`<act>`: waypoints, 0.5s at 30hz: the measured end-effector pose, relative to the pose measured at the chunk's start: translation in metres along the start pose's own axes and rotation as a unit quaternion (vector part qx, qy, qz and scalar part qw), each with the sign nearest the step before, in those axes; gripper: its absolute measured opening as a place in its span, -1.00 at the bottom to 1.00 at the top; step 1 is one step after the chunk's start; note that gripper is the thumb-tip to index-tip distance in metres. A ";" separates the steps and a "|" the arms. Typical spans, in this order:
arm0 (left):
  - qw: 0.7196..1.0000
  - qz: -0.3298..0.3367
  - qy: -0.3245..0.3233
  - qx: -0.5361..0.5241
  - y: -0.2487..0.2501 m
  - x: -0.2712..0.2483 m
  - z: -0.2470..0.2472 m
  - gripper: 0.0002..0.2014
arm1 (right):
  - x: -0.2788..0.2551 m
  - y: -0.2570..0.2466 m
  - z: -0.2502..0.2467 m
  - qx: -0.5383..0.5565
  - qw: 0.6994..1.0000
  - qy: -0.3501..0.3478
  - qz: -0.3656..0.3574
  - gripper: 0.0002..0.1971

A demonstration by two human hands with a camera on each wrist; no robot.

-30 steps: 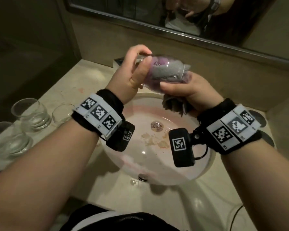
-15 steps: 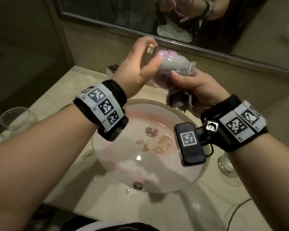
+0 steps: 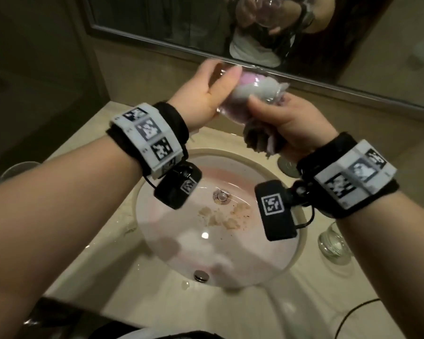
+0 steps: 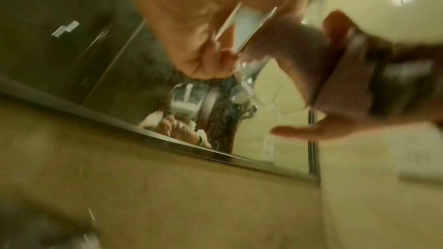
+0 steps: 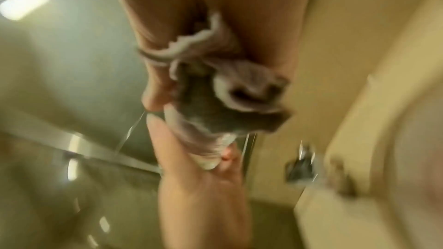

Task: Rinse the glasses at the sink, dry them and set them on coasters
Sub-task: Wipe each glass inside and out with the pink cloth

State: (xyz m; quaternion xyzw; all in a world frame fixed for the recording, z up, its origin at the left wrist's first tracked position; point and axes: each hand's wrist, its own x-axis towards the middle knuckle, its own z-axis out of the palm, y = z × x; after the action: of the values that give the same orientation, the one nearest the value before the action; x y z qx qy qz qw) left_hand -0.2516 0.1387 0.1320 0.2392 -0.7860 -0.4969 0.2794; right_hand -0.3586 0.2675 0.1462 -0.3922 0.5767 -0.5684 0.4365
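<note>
Drying: glass [image 3: 242,92] held above the sink [image 3: 301,243], cloth [image 3: 260,138] stuffed inside.
Left hand [image 3: 203,94]: fingers curled round the glass base.
Right hand [image 3: 294,123]: clenched on the cloth.
Risk: wet glass slipping onto the basin if twisted hard.
Nearby: another glass [image 3: 334,243] on the counter, easily knocked by an elbow.

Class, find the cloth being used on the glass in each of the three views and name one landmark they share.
Head: cloth upper centre, stuffed in the glass, tail under the right hand.
Left wrist: not clearly seen.
Right wrist: cloth centre, bunched at the fingers.
Shared landmark: mirror frame.
</note>
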 end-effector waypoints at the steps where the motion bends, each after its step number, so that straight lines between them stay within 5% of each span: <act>1: 0.995 0.078 -0.005 0.060 0.001 0.000 -0.002 -0.52 | 0.004 0.002 -0.002 0.078 0.997 0.000 0.019 -0.60; 3: 0.979 0.148 -0.051 0.128 0.002 0.001 -0.009 -0.46 | 0.007 0.005 -0.006 0.112 0.994 0.005 0.011 -0.49; 6: 0.973 0.125 -0.106 0.163 -0.001 0.001 -0.016 -0.38 | 0.001 0.002 -0.011 0.005 1.000 0.016 -0.020 -0.59; 8: 0.993 0.002 -0.117 -0.003 -0.002 -0.001 -0.013 -0.32 | -0.003 -0.002 -0.010 -0.168 0.982 0.045 -0.076 -0.72; 10: 0.967 -0.143 -0.136 -0.161 0.001 -0.002 -0.011 -0.18 | -0.005 -0.005 -0.007 -0.358 0.923 0.039 -0.136 -0.72; 12: 0.951 -0.199 -0.152 -0.181 0.001 0.000 -0.008 -0.16 | -0.005 -0.006 -0.002 -0.451 0.879 0.029 -0.148 -0.72; 13: 0.957 -0.190 -0.126 -0.181 0.001 0.001 -0.004 -0.26 | -0.004 -0.005 -0.003 -0.439 0.887 0.034 -0.138 -0.73; 15: 0.982 -0.114 -0.034 -0.149 0.004 0.001 0.003 -0.57 | -0.004 -0.007 -0.003 -0.273 0.957 0.024 -0.091 -0.77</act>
State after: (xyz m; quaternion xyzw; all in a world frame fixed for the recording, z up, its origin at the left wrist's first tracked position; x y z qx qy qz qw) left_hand -0.2545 0.1413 0.1345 0.2658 -0.6800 -0.6445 0.2269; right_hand -0.3607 0.2717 0.1532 -0.5335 0.6821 -0.4359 0.2450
